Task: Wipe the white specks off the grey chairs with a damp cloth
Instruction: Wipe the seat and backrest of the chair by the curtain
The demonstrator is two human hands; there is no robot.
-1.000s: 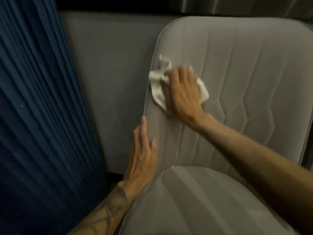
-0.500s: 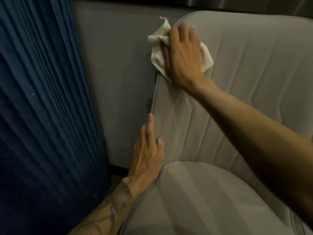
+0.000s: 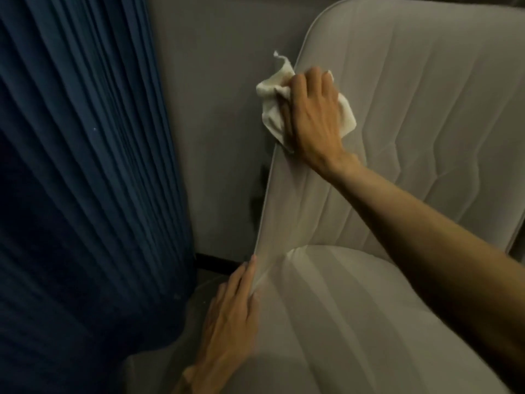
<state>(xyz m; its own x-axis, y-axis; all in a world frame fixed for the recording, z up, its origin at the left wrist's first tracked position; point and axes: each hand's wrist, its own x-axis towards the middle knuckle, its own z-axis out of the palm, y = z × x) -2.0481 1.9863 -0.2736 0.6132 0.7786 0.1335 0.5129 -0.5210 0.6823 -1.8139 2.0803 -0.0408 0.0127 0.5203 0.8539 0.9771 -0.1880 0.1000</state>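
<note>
A grey padded chair [image 3: 426,115] with stitched seams fills the right side, its backrest upright and its seat cushion below. My right hand [image 3: 311,118] presses a crumpled white cloth [image 3: 271,109] flat against the backrest's left edge, about a third of the way down from its top corner. Part of the cloth sticks out past the edge to the left. My left hand [image 3: 230,311] rests with fingers together along the chair's left side, where backrest and seat meet, and holds nothing. I make out no white specks on the fabric in this dim light.
A pleated dark blue curtain [image 3: 85,180] hangs close on the left. A plain grey wall [image 3: 216,137] stands behind the chair, with a dark baseboard strip [image 3: 216,263] at its foot. The gap between curtain and chair is narrow.
My right hand slid the cloth up to the backrest's top left corner, then back down along the edge. My left hand has moved lower along the chair's side. The camera view shifted.
</note>
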